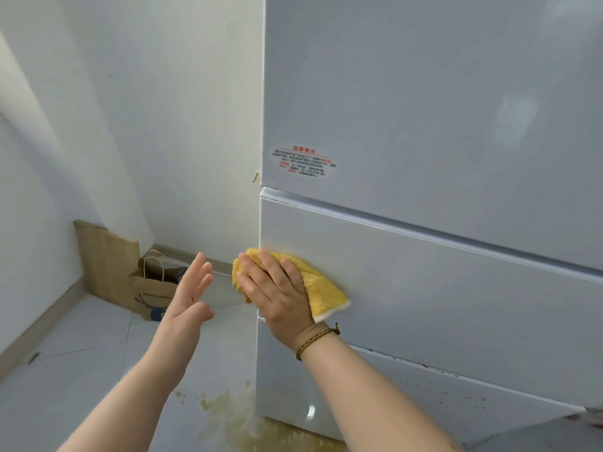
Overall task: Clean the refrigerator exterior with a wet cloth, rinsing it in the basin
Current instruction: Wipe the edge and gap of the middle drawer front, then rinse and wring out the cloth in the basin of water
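Observation:
A tall white refrigerator (424, 125) fills the right side, with an upper door, a middle drawer front (440, 288) and a lower drawer. My right hand (277, 295) lies flat on a yellow cloth (323, 288) and presses it against the left end of the middle drawer front, at the fridge's corner edge. A cord bracelet circles that wrist. My left hand (192, 288) hovers in the air left of the fridge, fingers spread, holding nothing. No basin is in view.
An oval warning sticker (305, 163) sits low on the upper door. A brown paper bag (153, 288) and a cardboard sheet (104, 256) lean in the wall corner. Yellowish stains (241, 415) mark the tiled floor at the fridge's base. Dark specks dot the lower drawer.

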### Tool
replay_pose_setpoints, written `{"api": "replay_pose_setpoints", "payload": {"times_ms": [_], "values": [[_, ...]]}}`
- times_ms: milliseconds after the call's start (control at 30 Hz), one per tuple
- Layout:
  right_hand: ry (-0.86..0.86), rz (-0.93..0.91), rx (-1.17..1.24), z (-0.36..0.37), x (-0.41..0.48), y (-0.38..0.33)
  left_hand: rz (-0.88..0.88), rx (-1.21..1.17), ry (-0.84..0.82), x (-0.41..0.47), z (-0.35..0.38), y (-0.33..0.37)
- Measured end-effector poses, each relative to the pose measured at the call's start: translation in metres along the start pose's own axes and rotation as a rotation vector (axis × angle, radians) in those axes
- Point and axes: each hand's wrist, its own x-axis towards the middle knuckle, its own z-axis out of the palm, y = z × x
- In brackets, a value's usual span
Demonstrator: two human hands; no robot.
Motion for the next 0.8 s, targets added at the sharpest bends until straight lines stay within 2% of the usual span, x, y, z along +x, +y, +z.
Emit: {"api": "replay_pose_setpoints", "payload": {"times_ms": [100, 167, 200, 333, 400, 467, 533, 633, 700, 800], "values": [[-0.083, 0.055, 0.243, -0.005, -0.001, -0.020, -0.035, -0.050, 0.022, -0.010, -0.024, -0.008], [-0.208, 0.195, 0.461, -0.016, 0.003, -0.036, -0.034, -0.074, 0.012, -0.013, -0.036, -0.011], [-0.275, 0.351, 0.608, -0.024, 0.008, -0.043, -0.043, -0.079, 0.005, -0.014, -0.041, -0.011], [-0.495, 1.277, 1.283, -0.054, 0.038, -0.053, -0.072, -0.086, -0.037, -0.021, -0.056, -0.008], [-0.512, 1.586, 1.538, -0.060, 0.040, -0.049, -0.103, -0.055, -0.095, -0.028, -0.057, -0.007], [-0.505, 1.771, 1.737, -0.069, 0.043, -0.048, -0.168, -0.020, -0.148, -0.036, -0.051, -0.006], [-0.516, 1.847, 1.847, -0.080, 0.044, -0.047, -0.237, -0.025, -0.176, -0.045, -0.040, -0.004], [-0.511, 1.834, 1.946, -0.098, 0.039, -0.042, -0.255, 0.032, -0.128, -0.062, -0.025, -0.006], [-0.543, 1.785, 1.931, -0.107, 0.034, -0.037, -0.250, 0.065, -0.059, -0.072, -0.017, -0.008], [-0.681, 1.638, 1.914, -0.117, 0.026, -0.030, -0.232, 0.073, 0.078, -0.095, -0.012, -0.007]]}}
